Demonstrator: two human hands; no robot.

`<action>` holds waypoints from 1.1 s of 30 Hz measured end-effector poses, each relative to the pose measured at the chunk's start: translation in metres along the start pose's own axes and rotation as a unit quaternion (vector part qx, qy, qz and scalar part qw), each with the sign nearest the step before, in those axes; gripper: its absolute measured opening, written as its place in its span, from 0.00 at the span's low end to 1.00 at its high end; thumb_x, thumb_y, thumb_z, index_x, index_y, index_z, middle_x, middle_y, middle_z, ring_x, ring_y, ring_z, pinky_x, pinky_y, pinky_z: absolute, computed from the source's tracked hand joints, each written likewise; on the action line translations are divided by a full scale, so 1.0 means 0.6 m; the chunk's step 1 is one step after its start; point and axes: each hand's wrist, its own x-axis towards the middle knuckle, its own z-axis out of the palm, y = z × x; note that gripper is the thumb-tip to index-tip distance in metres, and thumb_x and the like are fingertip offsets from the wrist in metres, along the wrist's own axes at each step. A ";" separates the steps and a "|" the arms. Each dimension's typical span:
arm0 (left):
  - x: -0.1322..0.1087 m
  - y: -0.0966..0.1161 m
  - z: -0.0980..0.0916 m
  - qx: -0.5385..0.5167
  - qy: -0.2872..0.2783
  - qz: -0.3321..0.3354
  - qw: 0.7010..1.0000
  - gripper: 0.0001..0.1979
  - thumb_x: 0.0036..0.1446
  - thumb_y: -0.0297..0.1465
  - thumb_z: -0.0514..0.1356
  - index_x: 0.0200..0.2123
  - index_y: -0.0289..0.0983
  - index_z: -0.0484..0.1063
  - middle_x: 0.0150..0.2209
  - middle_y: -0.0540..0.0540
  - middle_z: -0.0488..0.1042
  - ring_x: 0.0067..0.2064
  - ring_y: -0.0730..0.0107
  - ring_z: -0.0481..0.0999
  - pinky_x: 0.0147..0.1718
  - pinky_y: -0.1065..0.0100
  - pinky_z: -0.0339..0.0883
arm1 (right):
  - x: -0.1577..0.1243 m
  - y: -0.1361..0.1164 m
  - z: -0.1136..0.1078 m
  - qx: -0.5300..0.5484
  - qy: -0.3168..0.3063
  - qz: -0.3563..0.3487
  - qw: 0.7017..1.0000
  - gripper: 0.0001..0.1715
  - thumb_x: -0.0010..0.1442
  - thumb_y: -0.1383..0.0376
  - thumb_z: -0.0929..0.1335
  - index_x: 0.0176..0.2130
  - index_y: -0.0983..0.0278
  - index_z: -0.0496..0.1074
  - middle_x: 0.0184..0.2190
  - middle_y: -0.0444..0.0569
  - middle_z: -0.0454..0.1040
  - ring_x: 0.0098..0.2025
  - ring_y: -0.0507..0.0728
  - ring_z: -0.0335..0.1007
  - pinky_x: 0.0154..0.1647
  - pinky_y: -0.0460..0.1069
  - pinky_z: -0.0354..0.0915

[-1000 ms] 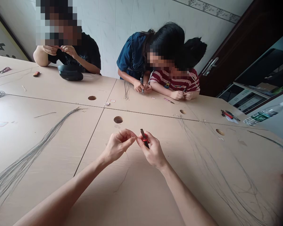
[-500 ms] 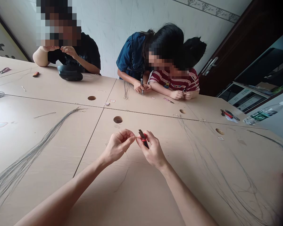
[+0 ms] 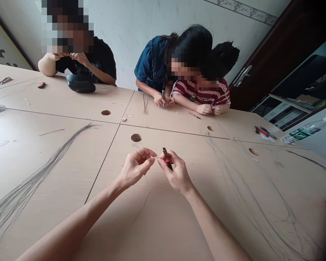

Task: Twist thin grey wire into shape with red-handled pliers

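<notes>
My left hand (image 3: 138, 166) is closed in a pinch on a thin wire (image 3: 146, 179), whose loose tail hangs below the fingers toward the table. In my right hand (image 3: 176, 173) lies a pair of red-handled pliers (image 3: 167, 159), jaws pointing up and away from me. The right thumb and forefinger also meet at the short wire end between the two hands. That end is too small to make out in detail. Both hands are just above the tabletop (image 3: 163, 224), their fingertips a small gap apart.
A bundle of grey wires (image 3: 57, 156) lies at left, and thinner strands (image 3: 241, 185) spread at right. Cable holes (image 3: 136, 137) pierce the table. Across it sit several people, near a black case (image 3: 80, 84). A water bottle (image 3: 305, 132) and other pliers (image 3: 262, 132) lie at far right.
My left fingertips have parted slightly from the right ones, showing more of the wire end. The pliers have turned a little more upright in my right hand.
</notes>
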 end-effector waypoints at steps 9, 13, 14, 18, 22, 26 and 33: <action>0.005 -0.004 0.002 -0.019 0.007 -0.007 1.000 0.07 0.54 0.32 0.60 0.29 0.34 0.69 0.19 0.57 0.63 0.18 0.83 0.57 0.16 0.77 0.53 | 0.001 -0.001 0.001 -0.020 0.000 -0.011 1.000 0.08 0.64 0.63 0.64 0.32 0.61 0.64 0.27 0.43 0.65 0.32 0.54 0.61 0.37 0.49 0.60; 0.004 -0.003 0.002 -0.020 0.006 -0.006 1.000 0.06 0.54 0.32 0.60 0.29 0.34 0.69 0.18 0.57 0.62 0.18 0.83 0.57 0.16 0.77 0.53 | 0.001 0.001 0.000 -0.020 0.003 -0.013 1.000 0.07 0.63 0.63 0.65 0.32 0.61 0.64 0.27 0.43 0.65 0.32 0.54 0.61 0.38 0.49 0.60; 0.003 -0.003 0.002 -0.019 0.005 -0.007 1.000 0.06 0.54 0.32 0.60 0.29 0.34 0.69 0.18 0.57 0.62 0.18 0.83 0.57 0.16 0.77 0.53 | 0.001 0.002 0.000 -0.020 0.002 -0.013 1.000 0.07 0.63 0.63 0.65 0.32 0.61 0.64 0.27 0.43 0.65 0.32 0.54 0.61 0.37 0.49 0.60; 0.002 -0.001 0.001 -0.010 0.002 -0.010 1.000 0.05 0.54 0.30 0.60 0.29 0.34 0.69 0.17 0.58 0.62 0.17 0.83 0.57 0.16 0.77 0.53 | 0.001 0.000 -0.002 -0.016 -0.001 -0.008 1.000 0.08 0.63 0.62 0.65 0.32 0.61 0.64 0.27 0.43 0.64 0.32 0.54 0.61 0.37 0.49 0.59; 0.005 0.001 -0.002 -0.012 0.027 -0.002 1.000 0.04 0.54 0.29 0.60 0.32 0.34 0.72 0.19 0.55 0.66 0.19 0.80 0.64 0.20 0.75 0.61 | 0.001 -0.003 -0.004 -0.007 -0.007 0.004 1.000 0.09 0.63 0.62 0.64 0.31 0.61 0.64 0.27 0.43 0.63 0.31 0.54 0.60 0.36 0.49 0.59; 0.006 0.022 -0.020 -0.063 0.053 0.035 0.996 0.10 0.55 0.30 0.62 0.40 0.35 0.76 0.40 0.43 0.79 0.44 0.64 0.77 0.47 0.65 0.70 | 0.002 -0.004 -0.006 0.002 -0.007 0.016 1.000 0.10 0.63 0.61 0.64 0.30 0.61 0.63 0.26 0.43 0.63 0.31 0.54 0.60 0.35 0.49 0.59; -0.090 0.103 -0.090 -0.117 -0.127 -0.027 0.985 0.13 0.61 0.35 0.57 0.30 0.36 0.78 0.29 0.43 0.78 0.31 0.65 0.77 0.31 0.68 0.72 | 0.004 -0.006 -0.010 -0.001 -0.002 0.010 1.000 0.09 0.63 0.62 0.64 0.31 0.61 0.63 0.27 0.43 0.65 0.32 0.54 0.62 0.36 0.49 0.59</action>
